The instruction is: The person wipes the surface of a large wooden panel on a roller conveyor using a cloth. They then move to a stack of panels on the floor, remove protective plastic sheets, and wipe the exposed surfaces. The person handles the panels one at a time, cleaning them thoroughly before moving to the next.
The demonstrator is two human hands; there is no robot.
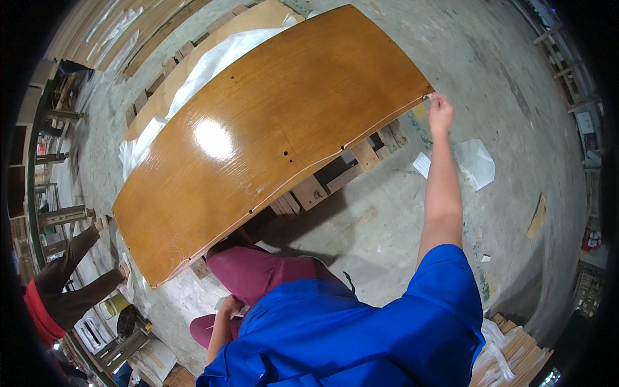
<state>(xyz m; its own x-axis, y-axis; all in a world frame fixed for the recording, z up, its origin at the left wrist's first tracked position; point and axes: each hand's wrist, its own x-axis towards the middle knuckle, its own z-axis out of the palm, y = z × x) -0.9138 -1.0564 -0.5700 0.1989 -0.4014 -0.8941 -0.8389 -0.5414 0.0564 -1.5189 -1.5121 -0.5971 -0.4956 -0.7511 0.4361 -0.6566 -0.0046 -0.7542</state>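
Observation:
A large glossy brown wooden panel (258,129) with several small dark holes lies across a pallet in front of me. Along its near edge runs a thin pale strip (296,179), from the left corner to the far right corner. My right arm is stretched out to that far corner, where my right hand (440,113) pinches the strip's end with closed fingers. Down beside my thigh, well away from the panel, my left hand (230,304) is curled. Something whitish shows at its fingers, too small to make out.
Beneath the panel is a wooden pallet (309,192). White plastic sheeting (219,61) and stacked boards lie behind it. On the floor to the right are a plastic bag (475,162) and a paper sheet (422,164). Another person (64,277) is at the left, beside a green-framed conveyor.

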